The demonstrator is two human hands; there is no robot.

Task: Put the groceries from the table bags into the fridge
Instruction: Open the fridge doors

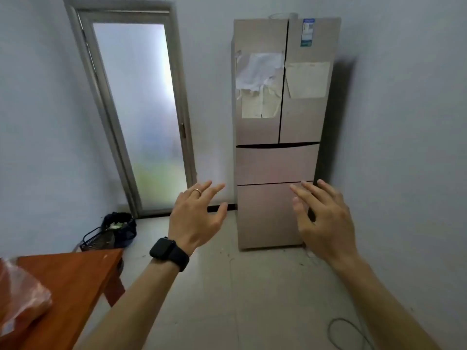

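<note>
Left hand and right hand raised in mid-air, fingers spread wide, holding nothing, fridge far ahead with doors closed, orange bag on bench near left, well apart from hands.

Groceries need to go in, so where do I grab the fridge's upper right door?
Probably its inner edge at the centre seam, from the front. The upper right door is flat, no handle shows, and both doors meet there, suggesting outer hinges.
</note>
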